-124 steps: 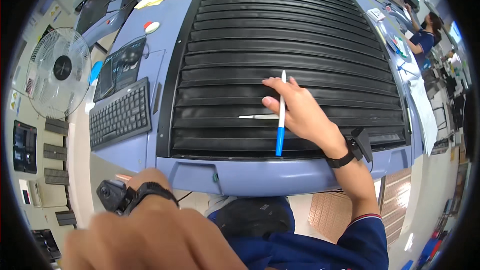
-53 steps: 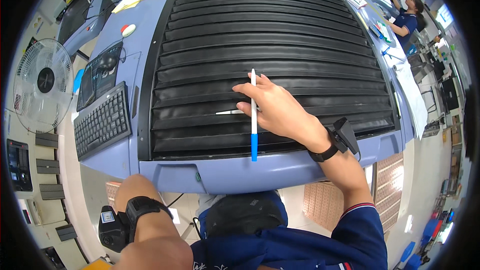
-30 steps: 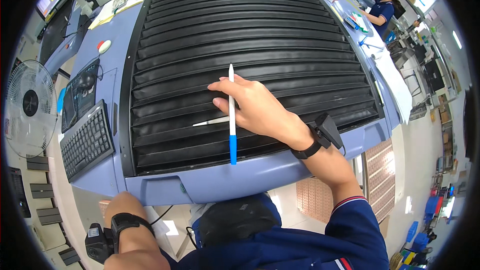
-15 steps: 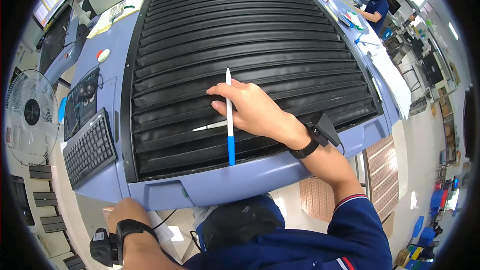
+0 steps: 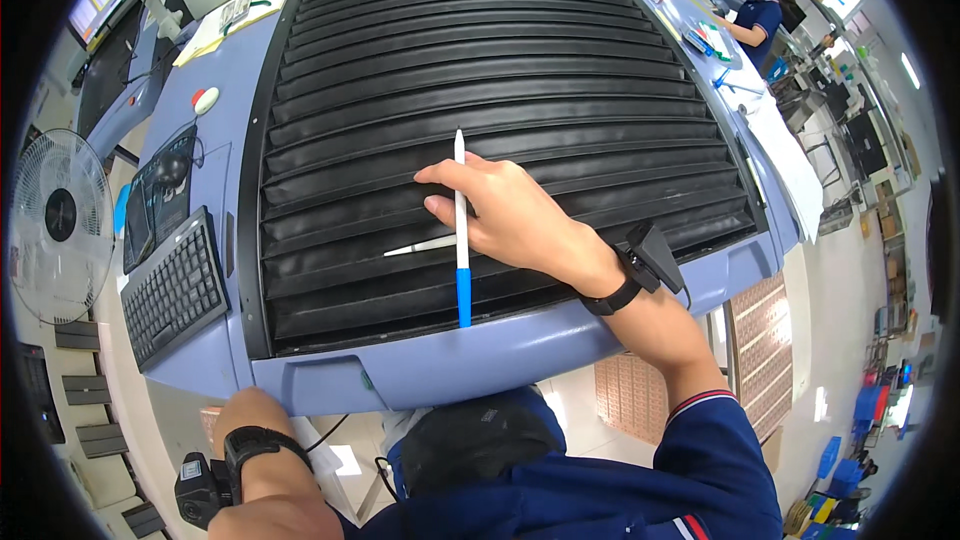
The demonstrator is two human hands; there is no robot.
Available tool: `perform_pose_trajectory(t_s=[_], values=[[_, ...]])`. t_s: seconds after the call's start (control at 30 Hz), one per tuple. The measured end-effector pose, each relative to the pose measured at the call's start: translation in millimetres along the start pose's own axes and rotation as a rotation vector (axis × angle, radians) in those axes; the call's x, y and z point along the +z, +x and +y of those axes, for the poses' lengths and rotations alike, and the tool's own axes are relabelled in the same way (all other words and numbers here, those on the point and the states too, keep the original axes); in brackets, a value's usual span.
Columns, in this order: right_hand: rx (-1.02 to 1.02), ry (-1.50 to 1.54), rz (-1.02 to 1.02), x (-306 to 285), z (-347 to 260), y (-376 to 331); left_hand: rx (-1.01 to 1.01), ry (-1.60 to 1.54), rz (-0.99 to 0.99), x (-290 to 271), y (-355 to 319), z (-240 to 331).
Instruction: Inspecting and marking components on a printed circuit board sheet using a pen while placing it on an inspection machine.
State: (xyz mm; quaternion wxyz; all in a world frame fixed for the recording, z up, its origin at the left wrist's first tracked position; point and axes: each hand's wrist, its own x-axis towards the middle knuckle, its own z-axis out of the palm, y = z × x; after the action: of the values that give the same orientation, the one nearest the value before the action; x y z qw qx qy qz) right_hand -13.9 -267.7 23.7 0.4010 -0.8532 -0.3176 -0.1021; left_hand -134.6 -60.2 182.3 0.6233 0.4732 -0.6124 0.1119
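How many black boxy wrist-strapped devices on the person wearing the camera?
2: a black boxy device on the left wrist, lower left, and another on the right wrist, by the right hand holding a white-and-blue pen.

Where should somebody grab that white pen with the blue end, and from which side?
Maybe pinch the blue end of the white pen, coming from the near side. It's slim, nothing covers it, and it points back that way; the narrow tip points away.

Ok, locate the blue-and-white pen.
In the head view, the pen is just left of centre, across the right hand, blue end towards the machine's near edge.
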Motion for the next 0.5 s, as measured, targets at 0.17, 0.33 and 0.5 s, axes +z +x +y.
perform_pose_trajectory(t_s=[0.17,0.33,0.5], values=[[-0.042,-0.044,0.032,0.3,0.9,-1.5,-0.22,0.097,0.335,32.8,5.1,18.3],[0.004,-0.029,-0.019,-5.0,-6.4,1.4,-0.232,-0.248,0.077,16.6,5.1,9.5],[0.042,-0.05,-0.047,-5.7,-3.5,-1.1,-0.195,-0.334,0.13,17.5,-2.6,5.4]])
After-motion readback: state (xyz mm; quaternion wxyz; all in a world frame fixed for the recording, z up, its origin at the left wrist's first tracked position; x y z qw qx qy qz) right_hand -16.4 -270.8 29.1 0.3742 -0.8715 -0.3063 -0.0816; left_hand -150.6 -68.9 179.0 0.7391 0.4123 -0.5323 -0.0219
